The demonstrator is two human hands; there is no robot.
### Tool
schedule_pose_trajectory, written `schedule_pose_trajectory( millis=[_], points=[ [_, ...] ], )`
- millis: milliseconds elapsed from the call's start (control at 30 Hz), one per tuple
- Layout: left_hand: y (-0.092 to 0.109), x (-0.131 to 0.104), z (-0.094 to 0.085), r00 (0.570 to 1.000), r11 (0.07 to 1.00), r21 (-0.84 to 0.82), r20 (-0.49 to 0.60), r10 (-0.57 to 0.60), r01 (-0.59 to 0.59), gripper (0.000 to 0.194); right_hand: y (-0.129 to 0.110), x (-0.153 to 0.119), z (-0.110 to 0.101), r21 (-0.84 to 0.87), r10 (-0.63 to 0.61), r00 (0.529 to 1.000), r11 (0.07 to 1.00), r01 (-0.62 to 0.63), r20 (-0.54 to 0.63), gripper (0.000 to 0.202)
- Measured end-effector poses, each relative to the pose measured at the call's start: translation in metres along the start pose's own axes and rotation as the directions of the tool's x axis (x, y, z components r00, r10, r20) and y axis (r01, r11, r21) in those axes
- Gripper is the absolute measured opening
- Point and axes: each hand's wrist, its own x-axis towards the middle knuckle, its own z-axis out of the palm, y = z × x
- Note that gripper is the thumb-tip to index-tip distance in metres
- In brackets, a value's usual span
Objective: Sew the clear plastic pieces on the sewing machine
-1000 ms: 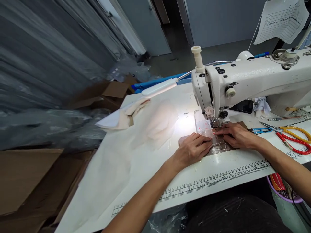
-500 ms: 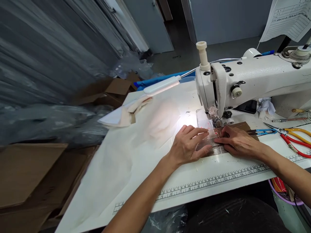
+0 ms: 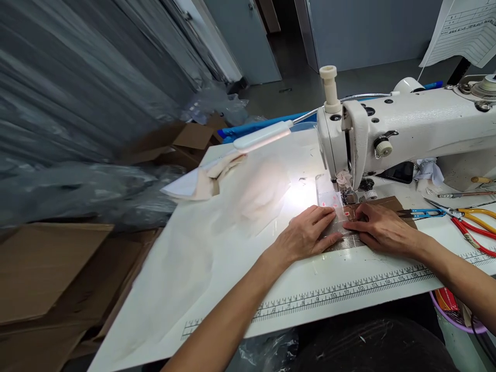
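Nearest us, a printed ruler (image 3: 333,300) runs along the table (image 3: 240,258). Beyond it, our left hand (image 3: 308,233) rests open, fingers extended over the left side of the sheer, pink-marked cloth (image 3: 338,213). Our right hand (image 3: 387,229) bends its fingers at the cloth's right side; we cannot tell whether they pinch it. The cloth lies between our fingertips, reaching farther toward the sewing machine (image 3: 418,124).

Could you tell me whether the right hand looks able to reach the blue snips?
Probably yes: the snips lie close beside the right hand and look uncovered, though it must first leave the sheer piece.
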Motion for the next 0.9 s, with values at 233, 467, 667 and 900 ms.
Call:
schedule_pose_trajectory(
  millis=[233, 467, 667, 900],
  points=[
    [0.002, -0.001, 0.002, 1.000, 1.000, 0.010, 0.006, -0.020, 0.020, 0.034, 0.001, -0.001, 0.001, -0.003, -0.018, 0.999, 1.000, 0.018, -0.028, 0.032],
    [0.006, 0.011, 0.001, 0.986, 0.981, 0.138, 0.078, -0.148, 0.137, 0.035, 0.001, -0.001, 0.003, -0.005, -0.015, 0.999, 1.000, 0.015, -0.035, 0.034],
    [0.007, 0.019, 0.001, 0.970, 0.956, 0.286, 0.206, -0.131, 0.068, 0.035, 0.000, -0.001, 0.004, -0.011, -0.009, 0.998, 1.000, 0.009, -0.064, 0.034],
    [-0.006, 0.023, 0.000, 0.969, 0.967, 0.252, 0.227, -0.098, 0.039, 0.037, 0.002, 0.001, 0.008, -0.012, 0.022, 0.996, 1.000, -0.023, -0.092, 0.036]
  ],
)
